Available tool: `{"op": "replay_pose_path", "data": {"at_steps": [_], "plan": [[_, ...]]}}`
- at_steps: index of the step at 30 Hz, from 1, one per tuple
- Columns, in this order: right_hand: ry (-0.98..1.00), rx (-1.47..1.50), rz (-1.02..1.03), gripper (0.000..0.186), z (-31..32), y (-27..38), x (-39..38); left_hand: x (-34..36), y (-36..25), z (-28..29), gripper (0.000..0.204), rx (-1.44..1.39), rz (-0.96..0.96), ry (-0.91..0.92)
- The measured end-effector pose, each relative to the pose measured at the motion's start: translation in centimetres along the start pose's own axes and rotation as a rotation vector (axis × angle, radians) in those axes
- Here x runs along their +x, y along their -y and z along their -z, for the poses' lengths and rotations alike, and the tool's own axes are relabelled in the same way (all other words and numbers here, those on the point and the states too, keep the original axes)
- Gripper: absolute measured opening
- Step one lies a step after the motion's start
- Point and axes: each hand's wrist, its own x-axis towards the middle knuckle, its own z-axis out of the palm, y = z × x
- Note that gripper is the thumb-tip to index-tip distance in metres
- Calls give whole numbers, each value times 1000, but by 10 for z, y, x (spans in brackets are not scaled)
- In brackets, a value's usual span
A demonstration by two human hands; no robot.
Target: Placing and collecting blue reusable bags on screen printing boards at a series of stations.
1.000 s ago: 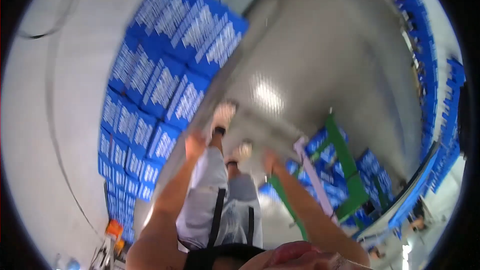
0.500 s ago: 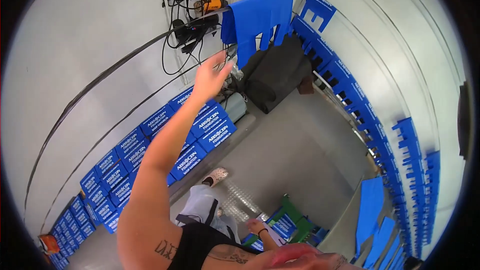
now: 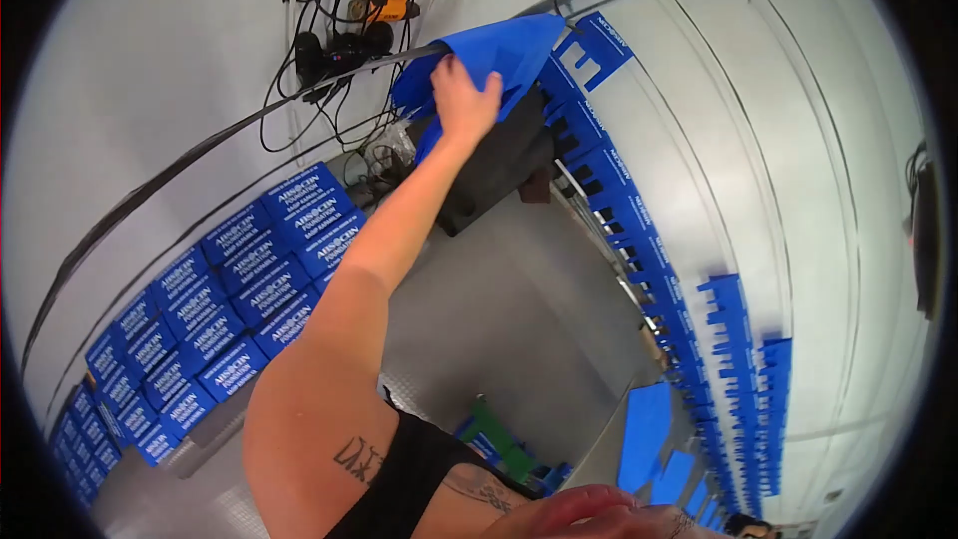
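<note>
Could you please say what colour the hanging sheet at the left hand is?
The hanging sheet is blue, best seen in the head view.

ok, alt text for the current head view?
The person's left hand, thumb spread, is raised at a flexible blue sheet hanging near a pale wall. Stacked blue rectangular boxes with white print stand at lower left; a long row of blue cut-out pieces lines the right side.
</note>
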Motion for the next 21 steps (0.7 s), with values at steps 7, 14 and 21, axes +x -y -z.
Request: {"op": "replay_pose_path", "data": {"at_steps": [7, 14, 21], "plan": [[-75, -253, 143, 22, -7, 98, -8, 17, -38, 23, 86, 16, 202, 117], [-210, -412, 278, 23, 15, 128, 17, 18, -61, 17, 80, -125, 303, 169], [-196, -470, 256, 24, 3, 180, -19, 28, -50, 26, 70, -76, 326, 22]]}}
